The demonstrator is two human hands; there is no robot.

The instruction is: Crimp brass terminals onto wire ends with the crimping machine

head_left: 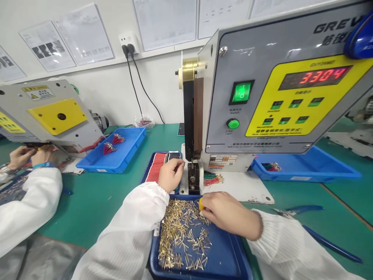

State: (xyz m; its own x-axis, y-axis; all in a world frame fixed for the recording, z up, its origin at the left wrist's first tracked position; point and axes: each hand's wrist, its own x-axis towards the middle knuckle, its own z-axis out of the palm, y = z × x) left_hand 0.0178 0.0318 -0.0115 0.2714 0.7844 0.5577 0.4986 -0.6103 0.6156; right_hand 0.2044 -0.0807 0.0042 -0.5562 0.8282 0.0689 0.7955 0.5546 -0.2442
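Note:
My left hand is beside the black die of a grey crimping machine. Its thumb and forefinger are pinched together; whatever they hold is too small to make out. Red wires lie in a small blue tray under and left of that hand. My right hand hangs low over the upper right part of a dark blue tray holding many loose gold pins. A yellow finger cover shows at its curled fingertips, and anything between them is hidden.
Red and green wires with gold ends lie on the machine's white base. Blue-handled pliers are on the right. Blue bins flank the machine. A co-worker's hands are at another machine on the left.

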